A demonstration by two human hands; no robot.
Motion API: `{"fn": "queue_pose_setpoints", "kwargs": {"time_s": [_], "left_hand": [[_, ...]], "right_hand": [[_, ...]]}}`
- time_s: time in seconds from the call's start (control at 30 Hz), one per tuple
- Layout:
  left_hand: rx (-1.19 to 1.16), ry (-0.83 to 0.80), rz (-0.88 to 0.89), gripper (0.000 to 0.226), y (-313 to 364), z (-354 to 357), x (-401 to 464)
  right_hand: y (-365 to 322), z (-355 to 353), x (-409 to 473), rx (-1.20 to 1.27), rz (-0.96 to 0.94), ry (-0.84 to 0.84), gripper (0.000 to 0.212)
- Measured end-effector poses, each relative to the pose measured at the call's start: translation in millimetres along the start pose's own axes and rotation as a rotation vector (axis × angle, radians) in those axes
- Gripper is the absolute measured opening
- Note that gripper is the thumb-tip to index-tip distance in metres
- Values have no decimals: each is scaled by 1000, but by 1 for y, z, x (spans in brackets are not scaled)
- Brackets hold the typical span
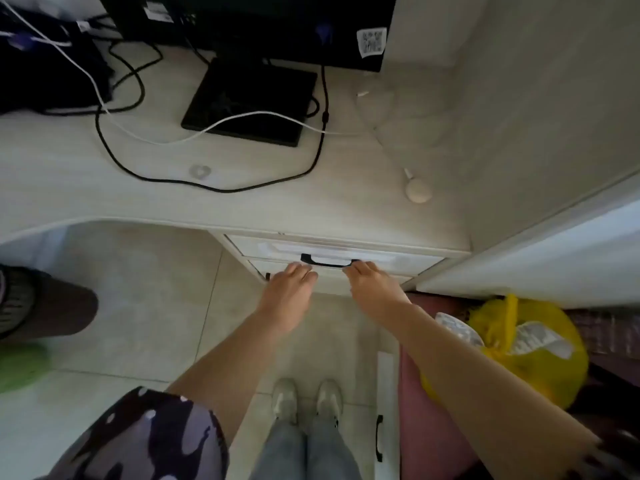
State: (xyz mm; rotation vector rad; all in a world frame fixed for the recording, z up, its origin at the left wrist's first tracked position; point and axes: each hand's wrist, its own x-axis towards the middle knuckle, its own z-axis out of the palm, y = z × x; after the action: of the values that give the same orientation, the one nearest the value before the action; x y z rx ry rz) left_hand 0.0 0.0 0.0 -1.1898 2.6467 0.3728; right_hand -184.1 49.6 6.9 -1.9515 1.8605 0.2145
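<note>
A: Where is the top drawer (pixel 381 256) pictured?
B: Just under the desk (pixel 311 209). Its black handle (pixel 327 263) is flanked by the left hand (pixel 289 289) and right hand (pixel 372 285), fingers nearly straight, nothing grasped.
A: Handling?
B: It is judged rigid and light-running. The handle's middle should be hooked.

Pale wood desk (pixel 69 195) over tiled floor (pixel 138 306).
Beige wall (pixel 554 98) at rt; black monitor stand (pixel 249 102) & cables (pixel 221 190) on top.

I log: white drawer (pixel 381 259), black handle (pixel 325 264), pale wood-grain desk (pixel 277 209), black monitor stand (pixel 249 102), yellow bag (pixel 540 368), purple-black camouflage sleeve (pixel 149 434).
</note>
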Motion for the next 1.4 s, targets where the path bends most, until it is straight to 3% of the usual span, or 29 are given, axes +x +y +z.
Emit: {"fn": "queue_pose_setpoints", "kwargs": {"time_s": [0.23,0.37,0.47,0.7,0.8,0.9,1.0,1.07,1.13,1.3,1.4], "left_hand": [[19,-19,7,64,1,25,39],[49,48,-8,61,4,28,46],[38,112,-15,62,3,36,44],[10,60,1,68,2,39,25],[-68,5,-6,68,5,39,10],[-153,-3,-13,55,11,35,-2],[-203,203,50,37,14,18,-9],[-180,403,105,34,10,9,-8],[-146,480,86,38,2,2,-4],[-60,283,29,54,-24,5,5],[-38,280,29,56,-31,6,6]], "right_hand": [[11,31,34,-27,-3,-11,56],[10,41,39,-50,52,90,56],[6,42,36,-35,38,72,60],[-2,54,20,-66,113,170,61],[-7,60,10,-19,149,142,65],[-15,62,-3,39,138,60,67],[-21,62,-12,40,155,42,68],[-24,61,-15,59,171,44,66],[-25,59,-18,71,172,27,64],[-22,50,-20,66,112,44,54],[-17,34,-22,67,58,209,48]]}}
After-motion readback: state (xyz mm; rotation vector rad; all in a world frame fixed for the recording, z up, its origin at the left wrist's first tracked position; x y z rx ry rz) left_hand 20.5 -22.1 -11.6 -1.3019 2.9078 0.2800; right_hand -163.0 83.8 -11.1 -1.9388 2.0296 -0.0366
